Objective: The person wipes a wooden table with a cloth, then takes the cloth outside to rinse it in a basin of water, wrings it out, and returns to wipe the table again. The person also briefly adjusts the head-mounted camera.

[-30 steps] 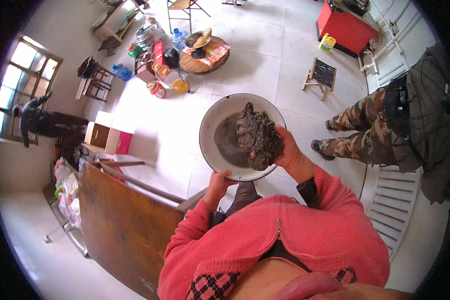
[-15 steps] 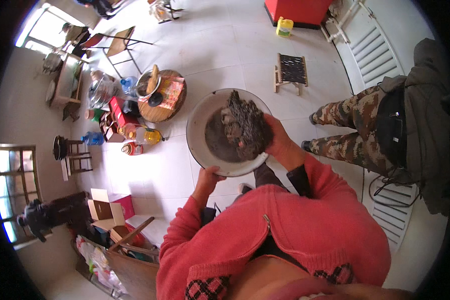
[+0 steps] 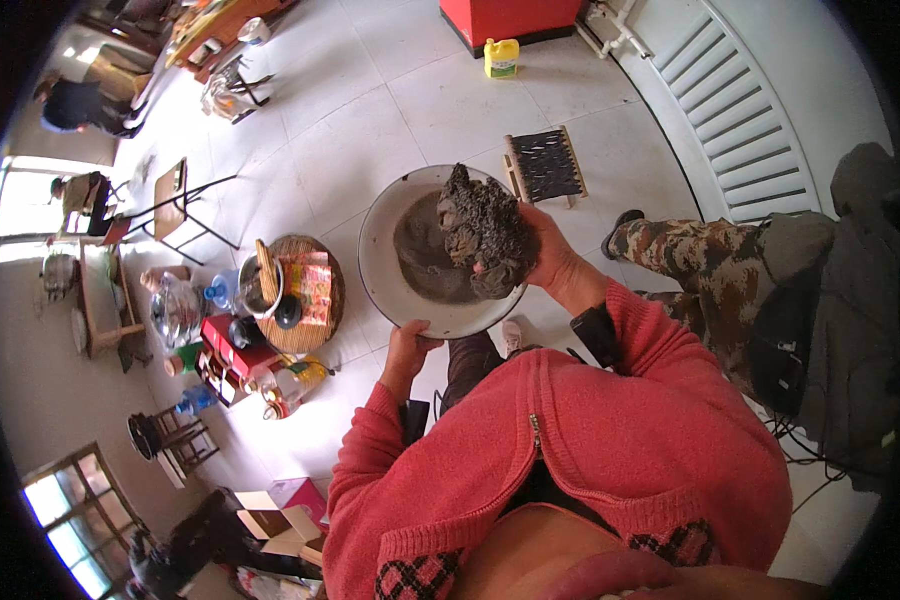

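A white enamel basin (image 3: 378, 262) with a dark rim is held in front of my red cardigan. Murky grey-brown matter (image 3: 425, 265) covers its bottom; I cannot tell whether it is water or sediment. My left hand (image 3: 408, 350) grips the basin's near left rim, thumb over the edge. On the right side, my right hand (image 3: 558, 255) is closed round a dark, knobbly, wet-looking clump (image 3: 490, 228) above the basin. The clump's exact kind is unclear, and it hides part of the basin's right side and most of my right fingers.
A low woven stool (image 3: 547, 165) stands just beyond the basin. To the left is a round table (image 3: 322, 335) with a pot (image 3: 260, 285), among bottles and boxes. A person in camouflage trousers (image 3: 720, 255) is close on the right, near a white radiator (image 3: 735, 110). A yellow jug (image 3: 502, 60) stands farther off.
My view has turned to the right, so the room has swung counterclockwise in the picture. The stool is now nearer the basin. Both hands keep their grips, and the clump is tilted a little differently.
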